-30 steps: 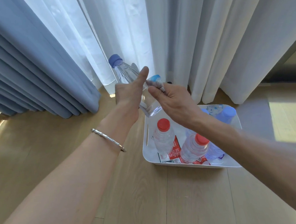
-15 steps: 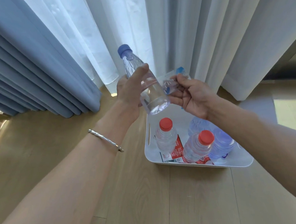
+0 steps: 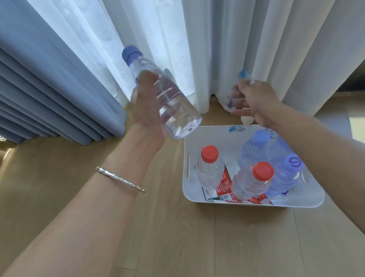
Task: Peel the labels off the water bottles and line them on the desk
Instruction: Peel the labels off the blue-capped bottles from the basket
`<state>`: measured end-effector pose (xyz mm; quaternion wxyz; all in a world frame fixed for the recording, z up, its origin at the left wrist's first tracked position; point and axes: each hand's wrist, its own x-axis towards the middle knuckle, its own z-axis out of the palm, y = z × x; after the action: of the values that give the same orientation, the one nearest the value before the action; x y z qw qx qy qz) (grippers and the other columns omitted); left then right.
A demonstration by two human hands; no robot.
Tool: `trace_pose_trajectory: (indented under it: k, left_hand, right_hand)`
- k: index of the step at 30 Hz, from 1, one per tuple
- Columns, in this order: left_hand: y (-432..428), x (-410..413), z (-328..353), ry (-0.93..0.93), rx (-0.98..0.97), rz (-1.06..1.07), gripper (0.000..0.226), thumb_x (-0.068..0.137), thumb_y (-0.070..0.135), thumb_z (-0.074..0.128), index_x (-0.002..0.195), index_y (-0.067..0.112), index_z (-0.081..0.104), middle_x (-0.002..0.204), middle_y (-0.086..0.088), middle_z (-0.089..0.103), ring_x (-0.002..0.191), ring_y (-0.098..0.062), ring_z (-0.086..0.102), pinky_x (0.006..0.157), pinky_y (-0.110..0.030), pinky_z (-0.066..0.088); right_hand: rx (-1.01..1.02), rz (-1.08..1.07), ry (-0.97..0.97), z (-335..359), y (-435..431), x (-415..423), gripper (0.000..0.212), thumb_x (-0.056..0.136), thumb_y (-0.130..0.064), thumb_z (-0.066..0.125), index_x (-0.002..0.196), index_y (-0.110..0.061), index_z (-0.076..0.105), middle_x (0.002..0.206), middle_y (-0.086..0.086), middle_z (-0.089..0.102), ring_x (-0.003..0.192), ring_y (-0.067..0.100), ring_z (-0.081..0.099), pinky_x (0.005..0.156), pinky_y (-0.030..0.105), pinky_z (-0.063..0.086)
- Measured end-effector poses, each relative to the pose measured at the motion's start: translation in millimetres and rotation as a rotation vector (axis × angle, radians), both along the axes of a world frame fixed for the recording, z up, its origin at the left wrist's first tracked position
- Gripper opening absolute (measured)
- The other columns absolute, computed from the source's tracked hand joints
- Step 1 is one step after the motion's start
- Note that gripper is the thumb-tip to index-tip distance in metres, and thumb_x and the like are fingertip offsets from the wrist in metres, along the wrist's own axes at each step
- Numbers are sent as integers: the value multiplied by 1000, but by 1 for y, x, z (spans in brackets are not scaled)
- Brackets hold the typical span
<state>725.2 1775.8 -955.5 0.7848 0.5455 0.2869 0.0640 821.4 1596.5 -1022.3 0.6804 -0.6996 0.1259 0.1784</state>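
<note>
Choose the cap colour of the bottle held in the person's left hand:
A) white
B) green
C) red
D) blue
D: the bottle gripped by the left hand carries a blue cap.

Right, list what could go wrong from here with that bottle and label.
The bare bottle sits tilted in the left hand; its smooth wall could slip and drop onto the bin or floor. The peeled label gripped in the right hand hangs near the bin's far rim and may land outside if released.
</note>
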Motion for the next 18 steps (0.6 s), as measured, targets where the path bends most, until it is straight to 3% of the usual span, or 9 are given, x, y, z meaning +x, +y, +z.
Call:
trace_pose_trajectory:
  k: [2,4,7,11,15,18]
  left_hand:
    - [-2,-2,1,7,78,44,37,89,33,54,118,10,58,96,-1,65,81,-15,68,79,-35,57]
    - [-5,-1,0,30,103,40,39,89,29,54,121,9,58,91,0,65,78,-14,67,83,-37,54]
    - [-10,-2,-2,34,109,-20,30,90,29,53,114,12,59,89,1,66,76,-13,66,78,-35,52]
    - [-11,-6,-3,23,82,-50,21,89,27,53,103,13,58,89,-1,65,76,-15,66,78,-36,52]
    - [-6,-11,-1,14,96,-49,39,71,35,58,105,15,58,87,1,66,73,-13,68,78,-38,52]
    - [0,-13,3,29,113,-49,55,66,38,58,113,9,59,86,1,66,70,-11,68,79,-38,53]
  right_hand:
    - [-404,233,-222,-14,0,-3,29,99,-29,47,85,-8,62,85,11,65,70,18,59,62,27,51]
    - [-569,465,-343,-21,4,-8,33,98,-30,49,90,-1,64,77,12,61,69,15,52,59,26,41]
    - [-632,660,-412,-24,13,-9,35,97,-34,50,84,-3,61,74,6,53,69,17,48,63,30,41]
    - [-763,639,-571,-21,28,-4,32,99,-32,49,69,-22,54,74,5,53,73,22,49,67,33,36]
    - [-819,609,-608,-32,38,-3,25,98,-34,49,97,-20,70,89,9,66,88,26,59,72,33,41]
    - [-833,789,-499,-39,39,-5,23,97,-34,51,104,-19,67,98,7,66,95,25,58,75,31,42]
